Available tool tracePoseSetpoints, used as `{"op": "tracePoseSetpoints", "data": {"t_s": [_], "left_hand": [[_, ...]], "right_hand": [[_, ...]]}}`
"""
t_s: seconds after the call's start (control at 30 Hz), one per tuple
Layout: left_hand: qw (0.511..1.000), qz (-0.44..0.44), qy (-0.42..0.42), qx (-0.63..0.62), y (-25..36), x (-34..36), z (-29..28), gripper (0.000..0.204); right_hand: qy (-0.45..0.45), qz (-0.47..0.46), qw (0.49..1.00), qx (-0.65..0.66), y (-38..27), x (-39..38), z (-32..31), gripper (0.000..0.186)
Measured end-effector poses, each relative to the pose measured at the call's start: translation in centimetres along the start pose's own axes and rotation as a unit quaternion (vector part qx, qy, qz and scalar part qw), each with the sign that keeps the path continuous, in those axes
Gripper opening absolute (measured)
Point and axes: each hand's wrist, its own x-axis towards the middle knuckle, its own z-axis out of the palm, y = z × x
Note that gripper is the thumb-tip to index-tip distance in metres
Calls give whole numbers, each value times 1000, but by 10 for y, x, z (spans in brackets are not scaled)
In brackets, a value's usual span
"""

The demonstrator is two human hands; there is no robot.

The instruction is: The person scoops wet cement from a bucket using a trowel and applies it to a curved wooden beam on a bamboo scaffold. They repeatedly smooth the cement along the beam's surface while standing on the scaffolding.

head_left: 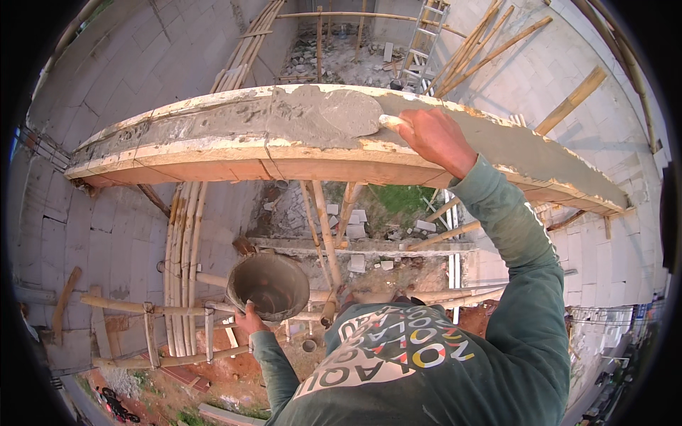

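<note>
My right hand [439,139] is closed round the pale handle of a trowel [352,113], whose blade is coated in grey mortar and lies on the wet concrete. That concrete fills a long wooden formwork [320,153] crossing in front of me. Right of the hand the concrete [554,160] looks smooth; on the left the surface [206,122] is rough and pitted. Lower down, my left hand [250,319] grips the rim of a dark, mortar-stained bucket [268,285]. Inside, the bucket shows only a dirty bottom and walls.
Bamboo poles [186,263] stand and cross below the formwork, with a long drop to the ground. Block walls [106,78] rise on both sides. A ladder [426,39] leans at the back, near rubble [334,50]. Further bamboo [490,50] leans at the far right.
</note>
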Motion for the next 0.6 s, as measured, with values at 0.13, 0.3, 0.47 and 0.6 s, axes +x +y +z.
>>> {"op": "tracePoseSetpoints", "data": {"t_s": [0.13, 0.3, 0.47, 0.6], "left_hand": [[1000, -1, 4, 21, -11, 2, -16, 39], [996, -12, 1, 88, -15, 13, -25, 41], [999, 19, 3, 48, -8, 10, -17, 39], [999, 21, 7, 44, -7, 9, -10, 39]], "right_hand": [[-2, 128, 991, -44, 47, -27, -23, 31], [-85, 210, 966, 125, 39, -39, -29, 37], [-96, 46, 988, 108, -34, 17, 17, 37], [-91, -4, 988, 126, -121, 63, 51, 21]]}}
